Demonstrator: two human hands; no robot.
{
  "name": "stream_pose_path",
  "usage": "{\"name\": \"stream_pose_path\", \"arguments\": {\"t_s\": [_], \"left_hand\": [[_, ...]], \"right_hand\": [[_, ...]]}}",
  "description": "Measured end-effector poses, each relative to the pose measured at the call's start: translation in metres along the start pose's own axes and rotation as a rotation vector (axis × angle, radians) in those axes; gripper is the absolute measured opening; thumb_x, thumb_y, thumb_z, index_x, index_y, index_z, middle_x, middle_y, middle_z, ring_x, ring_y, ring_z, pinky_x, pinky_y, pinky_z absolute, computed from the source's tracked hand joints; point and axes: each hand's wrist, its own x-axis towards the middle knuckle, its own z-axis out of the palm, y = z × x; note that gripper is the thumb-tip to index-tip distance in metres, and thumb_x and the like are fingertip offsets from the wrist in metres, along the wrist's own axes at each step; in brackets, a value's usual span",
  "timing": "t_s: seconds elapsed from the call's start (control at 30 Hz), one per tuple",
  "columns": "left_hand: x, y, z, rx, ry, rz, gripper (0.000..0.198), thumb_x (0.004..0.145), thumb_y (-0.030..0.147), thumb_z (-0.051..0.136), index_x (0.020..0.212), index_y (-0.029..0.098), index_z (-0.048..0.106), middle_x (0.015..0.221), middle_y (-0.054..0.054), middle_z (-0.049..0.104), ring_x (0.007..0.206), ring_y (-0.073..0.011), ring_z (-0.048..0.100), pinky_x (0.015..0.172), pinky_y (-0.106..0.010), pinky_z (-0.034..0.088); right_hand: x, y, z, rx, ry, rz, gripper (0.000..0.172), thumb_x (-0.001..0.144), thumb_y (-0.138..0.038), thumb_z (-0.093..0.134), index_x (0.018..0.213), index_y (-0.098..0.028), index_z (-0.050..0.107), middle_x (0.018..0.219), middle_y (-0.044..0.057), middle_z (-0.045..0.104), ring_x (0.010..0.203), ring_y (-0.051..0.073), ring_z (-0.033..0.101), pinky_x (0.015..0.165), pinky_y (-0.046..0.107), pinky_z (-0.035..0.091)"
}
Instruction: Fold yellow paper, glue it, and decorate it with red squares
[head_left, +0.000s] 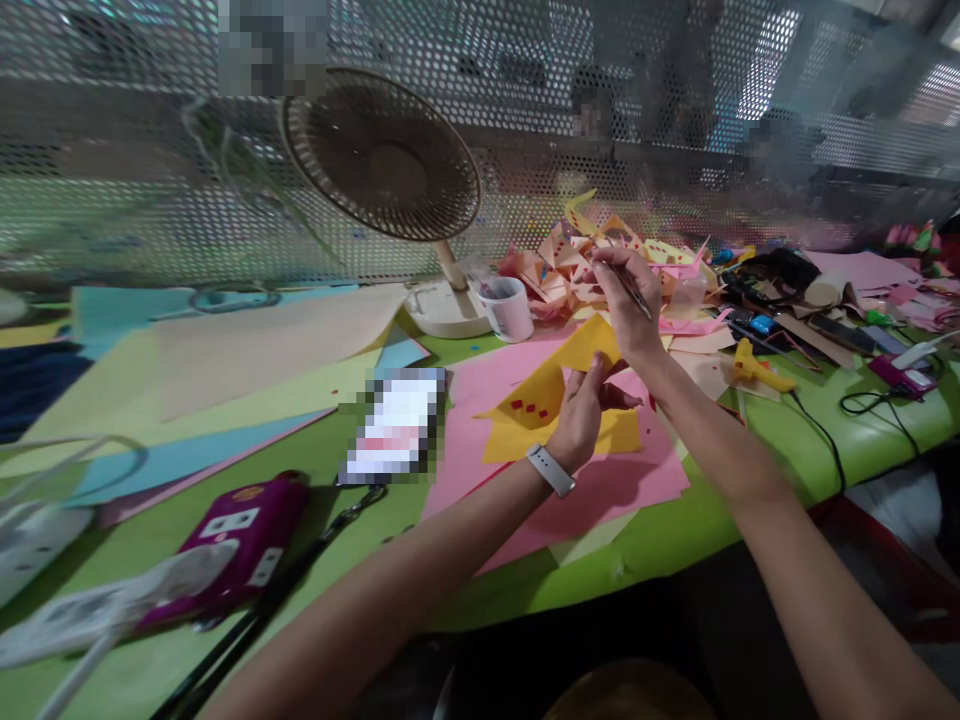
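Observation:
My left hand [579,420], with a pale-banded watch [550,470] on the wrist, grips a folded yellow paper [534,385] that has small red diamonds on it. The folded piece is raised at an angle over a flat yellow sheet [510,440] on pink paper [465,400]. Just above and to the right, my right hand [631,300] is closed around a slim pen-like tool [637,292], whose exact kind I cannot make out. Its fingers are near the top edge of the folded paper.
Behind my hands lie a heap of folded paper pieces [551,265], a white cup [510,308] and a fan [450,310]. A phone [397,425], a purple power bank [247,530] and a white power strip [67,620] sit left. At right is a yellow glue gun [757,368].

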Motion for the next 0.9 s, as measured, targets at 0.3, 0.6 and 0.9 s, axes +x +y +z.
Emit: {"name": "stream_pose_path", "arguments": {"t_s": [0.3, 0.6, 0.9], "left_hand": [[-0.003, -0.005, 0.000, 0.103, -0.215, -0.035, 0.054, 0.082, 0.070, 0.064, 0.071, 0.018, 0.058, 0.066, -0.006, 0.068, 0.064, -0.0197, 0.070, 0.070, -0.034, 0.060], [0.014, 0.007, -0.042, 0.198, -0.080, 0.003, 0.054, 0.075, 0.071, 0.069, 0.080, 0.019, 0.055, 0.068, -0.006, 0.071, 0.067, -0.0214, 0.072, 0.073, -0.037, 0.060], [0.027, 0.012, -0.066, 0.292, 0.051, 0.094, 0.053, 0.075, 0.070, 0.068, 0.083, 0.020, 0.054, 0.066, -0.005, 0.071, 0.074, -0.0253, 0.075, 0.074, -0.038, 0.060]], "right_hand": [[0.008, -0.009, -0.003, -0.046, 0.008, -0.032, 0.022, 0.098, -0.045, 0.056, 0.103, -0.025, 0.062, 0.088, 0.000, 0.070, 0.084, 0.013, 0.072, 0.078, 0.028, 0.060], [0.025, -0.042, -0.097, -0.193, 0.183, -0.052, 0.019, 0.087, -0.041, 0.069, 0.095, -0.024, 0.066, 0.081, -0.002, 0.069, 0.080, 0.014, 0.072, 0.073, 0.030, 0.059], [0.013, -0.106, -0.252, -0.266, 0.658, -0.038, 0.021, 0.077, -0.002, 0.059, 0.074, -0.021, 0.069, 0.055, -0.004, 0.063, 0.056, 0.011, 0.065, 0.060, 0.028, 0.048]]}}
